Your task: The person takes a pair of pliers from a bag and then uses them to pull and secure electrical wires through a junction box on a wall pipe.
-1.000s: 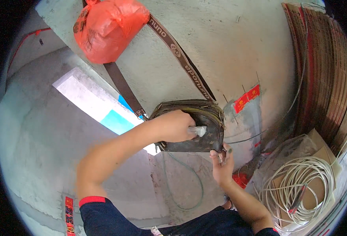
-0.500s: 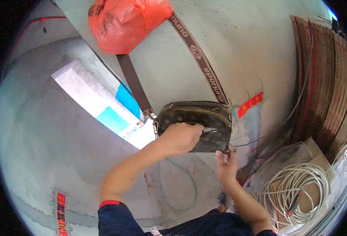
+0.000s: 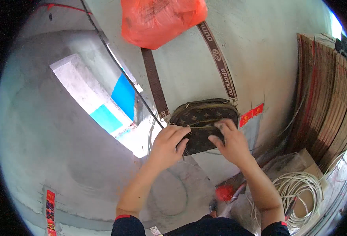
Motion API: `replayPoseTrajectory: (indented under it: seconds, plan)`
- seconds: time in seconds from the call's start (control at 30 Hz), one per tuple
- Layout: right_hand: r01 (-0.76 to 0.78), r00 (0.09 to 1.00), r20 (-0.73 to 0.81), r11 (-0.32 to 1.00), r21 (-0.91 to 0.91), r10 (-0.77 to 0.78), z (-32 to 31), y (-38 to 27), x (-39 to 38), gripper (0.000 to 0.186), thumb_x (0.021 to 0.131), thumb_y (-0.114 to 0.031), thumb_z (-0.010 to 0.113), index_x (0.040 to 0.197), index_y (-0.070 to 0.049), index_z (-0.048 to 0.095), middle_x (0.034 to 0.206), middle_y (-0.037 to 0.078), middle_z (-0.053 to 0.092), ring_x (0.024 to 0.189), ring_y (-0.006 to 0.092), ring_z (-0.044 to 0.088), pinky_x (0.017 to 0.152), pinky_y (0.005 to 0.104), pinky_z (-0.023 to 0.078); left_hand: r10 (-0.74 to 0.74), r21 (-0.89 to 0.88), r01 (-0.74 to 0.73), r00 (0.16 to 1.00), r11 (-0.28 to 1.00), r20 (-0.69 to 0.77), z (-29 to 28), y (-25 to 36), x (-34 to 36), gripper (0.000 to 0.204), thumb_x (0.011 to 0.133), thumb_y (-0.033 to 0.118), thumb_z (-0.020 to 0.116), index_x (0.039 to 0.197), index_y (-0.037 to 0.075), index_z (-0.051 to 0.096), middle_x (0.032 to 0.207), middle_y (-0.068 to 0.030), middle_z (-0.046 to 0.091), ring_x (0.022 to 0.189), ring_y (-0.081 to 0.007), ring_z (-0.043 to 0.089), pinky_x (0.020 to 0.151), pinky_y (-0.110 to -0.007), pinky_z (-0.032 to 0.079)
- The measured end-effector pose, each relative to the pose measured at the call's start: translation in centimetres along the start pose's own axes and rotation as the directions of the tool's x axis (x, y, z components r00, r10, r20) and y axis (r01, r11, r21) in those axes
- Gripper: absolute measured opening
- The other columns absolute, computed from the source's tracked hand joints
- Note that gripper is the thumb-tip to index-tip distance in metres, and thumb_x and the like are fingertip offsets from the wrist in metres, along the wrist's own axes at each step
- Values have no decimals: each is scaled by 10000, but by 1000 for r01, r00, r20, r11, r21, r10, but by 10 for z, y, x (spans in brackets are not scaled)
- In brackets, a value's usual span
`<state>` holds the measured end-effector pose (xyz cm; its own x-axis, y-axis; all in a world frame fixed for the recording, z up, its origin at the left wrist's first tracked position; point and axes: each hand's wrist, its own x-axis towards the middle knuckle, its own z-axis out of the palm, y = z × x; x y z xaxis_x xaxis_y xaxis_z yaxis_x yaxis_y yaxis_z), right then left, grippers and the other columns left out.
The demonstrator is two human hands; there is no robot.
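Observation:
A dark brown patterned shoulder bag (image 3: 203, 138) hangs in front of me by a wide brown strap (image 3: 155, 84). Its zipped front pocket gapes a little. At the left end of that zip, my left hand (image 3: 166, 144) has its fingertips closed on the pocket edge, with the thumb lower against the bag's front. My right hand (image 3: 233, 142) is at the right end of the pocket, slightly blurred, thumb and fingers apart. I see nothing held in it.
Above the bag, a red plastic bag (image 3: 161, 21) hangs against the pale wall. A black cable (image 3: 118, 65) runs down on the left. At right stand stacked brown boards (image 3: 323, 98), with a coil of white cable (image 3: 295, 192) below them on cardboard.
My left hand has drawn back from the pocket's middle to its left end; the greyish thing at its fingertips no longer shows. My right hand has left the bag's lower corner for the zip.

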<state>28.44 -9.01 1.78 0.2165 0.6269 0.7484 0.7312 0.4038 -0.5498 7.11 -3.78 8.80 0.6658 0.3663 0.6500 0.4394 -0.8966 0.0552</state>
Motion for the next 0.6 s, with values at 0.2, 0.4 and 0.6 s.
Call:
replayPoseTrajectory:
  seconds: [0.2, 0.4, 0.6]
  plan:
    - [64, 838, 546, 991, -119, 12, -2, 15, 26, 411, 814, -348, 687, 1038, -18, 588, 1047, 169, 624, 820, 393, 640, 701, 462, 519, 14, 20, -12, 993, 1000, -115, 6, -11, -11, 404, 720, -30, 717, 1101, 67, 626, 1159, -115, 560, 1008, -284, 571, 824, -345, 495]
    - [152, 977, 164, 984, -88, -136, 15, -43, 27, 305, 811, -275, 686, 983, -41, 593, 952, 151, 612, 739, 332, 653, 575, 416, 535, -39, 180, 87, 965, 980, -258, 11, -15, -20, 521, 625, 5, 740, 1121, 84, 600, 1349, -189, 400, 1218, -417, 378, 1006, -495, 332]
    - [297, 909, 342, 945, -133, -238, 54, -33, 36, 172, 805, -151, 623, 910, -27, 568, 868, 121, 535, 673, 320, 638, 542, 422, 523, -210, 103, 273, 889, 957, -407, 22, -15, -22, 523, 678, -7, 718, 1165, 67, 542, 1246, -184, 435, 1151, -378, 453, 925, -433, 423]
